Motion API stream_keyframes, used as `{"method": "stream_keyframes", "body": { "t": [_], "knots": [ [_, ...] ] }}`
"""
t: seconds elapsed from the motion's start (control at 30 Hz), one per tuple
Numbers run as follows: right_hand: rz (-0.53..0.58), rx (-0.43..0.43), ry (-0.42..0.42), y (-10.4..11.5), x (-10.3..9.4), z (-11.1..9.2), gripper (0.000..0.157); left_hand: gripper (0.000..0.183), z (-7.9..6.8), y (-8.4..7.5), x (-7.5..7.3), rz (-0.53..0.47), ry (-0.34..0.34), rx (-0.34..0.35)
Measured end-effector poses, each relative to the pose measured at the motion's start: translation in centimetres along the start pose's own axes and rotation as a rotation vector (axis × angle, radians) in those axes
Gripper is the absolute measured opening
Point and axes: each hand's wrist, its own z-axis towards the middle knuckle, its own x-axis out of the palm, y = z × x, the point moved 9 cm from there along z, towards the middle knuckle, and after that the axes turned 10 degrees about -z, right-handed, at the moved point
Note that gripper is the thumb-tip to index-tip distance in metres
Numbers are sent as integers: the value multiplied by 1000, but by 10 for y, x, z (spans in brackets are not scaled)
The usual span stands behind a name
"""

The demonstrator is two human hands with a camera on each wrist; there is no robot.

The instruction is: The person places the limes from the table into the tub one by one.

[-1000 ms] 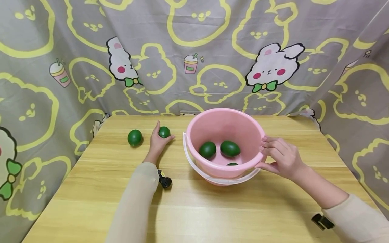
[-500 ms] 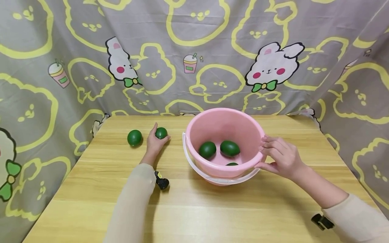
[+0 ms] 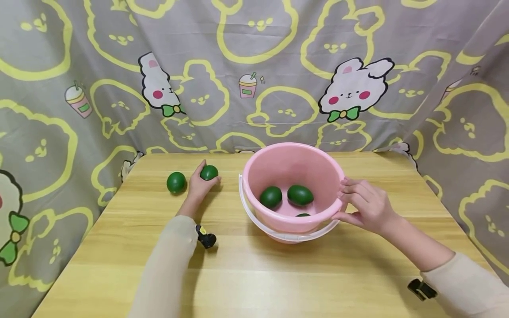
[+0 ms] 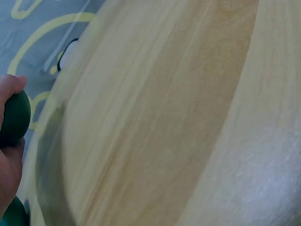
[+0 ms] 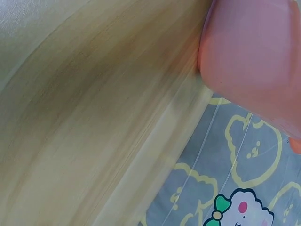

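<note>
My left hand (image 3: pixel 199 182) holds a smooth dark green fruit (image 3: pixel 209 172) between thumb and fingers, at the back left of the table. In the left wrist view, the same fruit (image 4: pixel 16 120) shows at the left edge, with thumb and finger curving round it. A second green fruit (image 3: pixel 176 183) lies on the wood just to the left. A pink bucket (image 3: pixel 294 154) stands right of centre, several oval green fruits (image 3: pixel 300 195) at its bottom, one mostly hidden by the near wall. My right hand (image 3: pixel 367 205) grips the bucket's right rim, thumb outside.
The bucket's white handle (image 3: pixel 274 234) hangs down along its near side. Behind the wooden table (image 3: pixel 254 282) a grey curtain (image 3: pixel 222 39) with yellow cartoon outlines surrounds the back and both sides. The bucket's outer wall (image 5: pixel 254 56) fills the right wrist view's upper right.
My left hand and the fruit in it have shifted a little to the left, toward the other fruit on the table. The right hand and the bucket have stayed in place.
</note>
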Motion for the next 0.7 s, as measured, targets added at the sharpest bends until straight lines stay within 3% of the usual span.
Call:
{"method": "stream_keyframes", "body": {
  "t": [0.3,0.7],
  "knots": [
    [6,-14,44,0,2,1,57,81,0,-14,0,-19,22,36],
    [11,-12,27,-1,1,2,56,81,-3,-41,1,55,157,76]
  ]
}}
